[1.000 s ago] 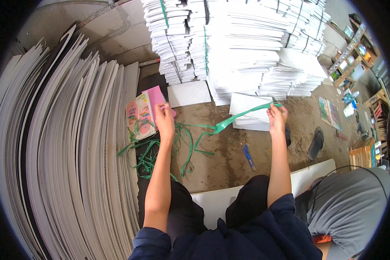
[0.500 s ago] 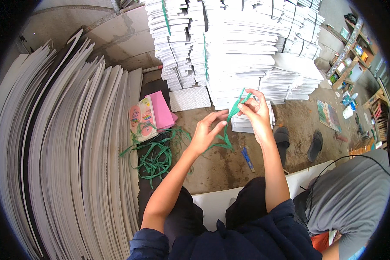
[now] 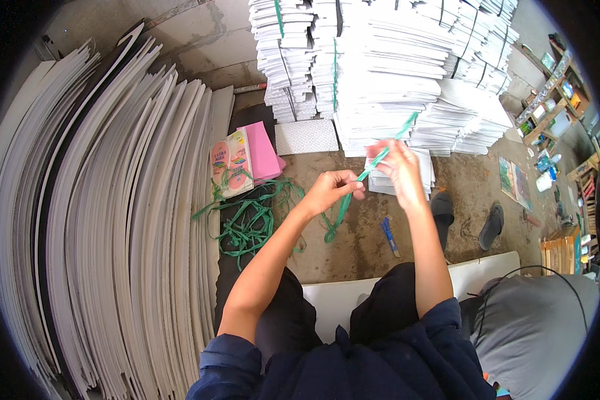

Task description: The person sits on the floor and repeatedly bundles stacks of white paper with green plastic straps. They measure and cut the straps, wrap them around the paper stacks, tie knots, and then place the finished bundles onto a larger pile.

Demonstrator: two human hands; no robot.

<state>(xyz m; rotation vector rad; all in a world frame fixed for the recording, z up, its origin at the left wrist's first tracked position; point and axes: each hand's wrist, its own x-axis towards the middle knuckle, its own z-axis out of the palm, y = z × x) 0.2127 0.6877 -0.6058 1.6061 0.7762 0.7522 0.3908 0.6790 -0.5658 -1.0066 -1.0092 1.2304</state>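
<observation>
A green plastic strap (image 3: 345,203) runs up from a loop near the floor through my left hand (image 3: 330,191), whose thumb and fingers pinch it. From there it slants past my right hand (image 3: 401,168), with its free end pointing up and away. My right hand's fingers are smeared by motion at the strap, so their grip on it cannot be made out. A tangle of the same green strap (image 3: 248,228) lies on the floor to the left of my hands. Behind my right hand sits a low stack of white sheets (image 3: 420,175).
Tall stacks of white sheets (image 3: 387,73) rise ahead; upright boards (image 3: 133,220) line the left. A blue utility knife (image 3: 389,235), black slippers (image 3: 491,227), a pink sheet (image 3: 263,152) and a printed carton sheet (image 3: 232,163) lie around. Someone in grey (image 3: 533,333) is close on the right.
The strap now stretches straighter between and beyond my hands, its end extending farther up and right. My left hand has closed in a pinch on it; my right hand's fingers have become blurred.
</observation>
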